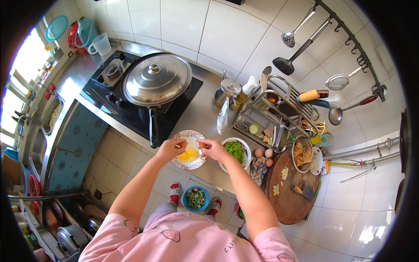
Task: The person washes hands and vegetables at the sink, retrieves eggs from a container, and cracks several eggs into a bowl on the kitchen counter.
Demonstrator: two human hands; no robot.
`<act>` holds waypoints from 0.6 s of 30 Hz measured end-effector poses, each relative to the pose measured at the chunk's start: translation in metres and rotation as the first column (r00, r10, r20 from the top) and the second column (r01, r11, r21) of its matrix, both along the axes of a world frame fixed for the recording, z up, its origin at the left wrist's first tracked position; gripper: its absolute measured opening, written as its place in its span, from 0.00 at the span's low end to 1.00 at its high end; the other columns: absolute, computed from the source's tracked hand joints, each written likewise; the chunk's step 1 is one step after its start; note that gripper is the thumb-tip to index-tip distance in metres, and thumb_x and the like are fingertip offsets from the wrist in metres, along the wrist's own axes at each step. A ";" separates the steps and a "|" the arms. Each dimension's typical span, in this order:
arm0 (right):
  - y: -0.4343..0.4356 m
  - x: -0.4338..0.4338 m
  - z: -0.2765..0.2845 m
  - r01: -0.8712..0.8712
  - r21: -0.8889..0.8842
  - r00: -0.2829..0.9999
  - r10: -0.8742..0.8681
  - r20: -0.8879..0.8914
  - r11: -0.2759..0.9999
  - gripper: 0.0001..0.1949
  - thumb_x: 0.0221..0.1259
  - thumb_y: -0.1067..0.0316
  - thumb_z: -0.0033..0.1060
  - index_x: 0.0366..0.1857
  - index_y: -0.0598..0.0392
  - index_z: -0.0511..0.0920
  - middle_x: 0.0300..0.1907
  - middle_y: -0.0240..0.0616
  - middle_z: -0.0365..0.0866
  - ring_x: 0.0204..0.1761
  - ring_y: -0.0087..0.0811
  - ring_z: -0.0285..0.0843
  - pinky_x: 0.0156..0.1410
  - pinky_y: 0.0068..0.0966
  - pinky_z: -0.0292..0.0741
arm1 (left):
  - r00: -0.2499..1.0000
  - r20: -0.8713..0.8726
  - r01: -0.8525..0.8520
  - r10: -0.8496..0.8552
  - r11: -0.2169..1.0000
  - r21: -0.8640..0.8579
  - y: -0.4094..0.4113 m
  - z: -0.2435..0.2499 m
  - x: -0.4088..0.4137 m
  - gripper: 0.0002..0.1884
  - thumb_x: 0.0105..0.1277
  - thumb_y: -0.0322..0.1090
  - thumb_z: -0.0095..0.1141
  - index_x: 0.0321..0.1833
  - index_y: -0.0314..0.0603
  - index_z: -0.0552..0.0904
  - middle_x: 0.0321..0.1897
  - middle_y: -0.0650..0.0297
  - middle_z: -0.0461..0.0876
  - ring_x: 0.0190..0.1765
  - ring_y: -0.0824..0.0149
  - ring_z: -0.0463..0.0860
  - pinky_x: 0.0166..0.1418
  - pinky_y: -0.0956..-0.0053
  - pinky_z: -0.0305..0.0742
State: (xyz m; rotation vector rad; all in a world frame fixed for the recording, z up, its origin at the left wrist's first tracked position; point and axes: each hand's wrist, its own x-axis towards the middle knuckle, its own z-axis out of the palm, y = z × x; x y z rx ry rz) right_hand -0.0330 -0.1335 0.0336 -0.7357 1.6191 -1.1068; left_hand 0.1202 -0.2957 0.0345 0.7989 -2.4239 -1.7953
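Over a patterned white bowl [197, 164], my left hand [169, 151] pinches one piece of brown eggshell [184, 144] between thumb and fingers. My right hand [214, 150] grips another piece of eggshell [202, 145] a short gap away. Raw egg [189, 155], with yellow yolk and clear white, lies in the bowl below. Just right of my right hand is a white bowl [248, 156] of chopped greens [234, 150]; my right wrist and forearm cover part of it. Three whole eggs [268, 153] rest beyond it beside a patterned cloth [258, 169].
A lidded frying pan [157, 80] sits on the black gas hob [193, 90], its handle [153, 126] pointing toward me. At right, a round wooden chopping board [278, 209] bears a cleaver [307, 192] and chopped garlic [284, 173]. A metal rack [240, 126] stands behind. A blue basin [207, 201] of greens is on the floor.
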 end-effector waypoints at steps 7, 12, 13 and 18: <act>0.004 0.001 0.020 0.026 -0.085 0.990 -0.037 -0.133 0.996 0.22 0.51 0.75 0.53 0.55 0.55 0.71 0.37 0.34 0.78 0.28 0.20 0.76 0.35 0.18 0.76 | 0.994 -0.104 -0.038 0.014 0.972 -0.231 0.020 0.039 0.004 0.26 0.49 0.27 0.61 0.54 0.42 0.73 0.36 0.58 0.80 0.37 0.64 0.81 0.42 0.75 0.77; 0.007 0.003 0.068 0.030 -0.175 0.994 -0.047 -0.096 0.984 0.23 0.53 0.75 0.54 0.57 0.54 0.70 0.40 0.33 0.78 0.31 0.19 0.75 0.40 0.18 0.75 | 0.985 -0.170 -0.077 0.026 0.950 -0.303 0.034 0.091 0.006 0.31 0.49 0.28 0.62 0.58 0.46 0.67 0.41 0.58 0.79 0.41 0.62 0.80 0.42 0.74 0.77; 0.008 0.003 0.077 0.030 -0.202 0.994 -0.050 -0.097 0.979 0.23 0.53 0.76 0.53 0.57 0.54 0.69 0.41 0.34 0.77 0.32 0.19 0.75 0.40 0.18 0.75 | 0.984 -0.175 -0.080 0.028 0.951 -0.298 0.037 0.102 0.006 0.31 0.49 0.28 0.62 0.58 0.47 0.66 0.42 0.58 0.79 0.41 0.62 0.80 0.42 0.74 0.77; 0.012 0.007 0.122 0.101 -0.349 0.990 -0.130 -0.061 0.932 0.23 0.52 0.74 0.55 0.56 0.51 0.70 0.40 0.34 0.77 0.34 0.21 0.77 0.40 0.19 0.75 | 0.955 -0.294 -0.155 0.050 0.924 -0.348 0.044 0.151 0.005 0.30 0.49 0.29 0.62 0.57 0.47 0.66 0.41 0.60 0.79 0.41 0.63 0.80 0.44 0.74 0.76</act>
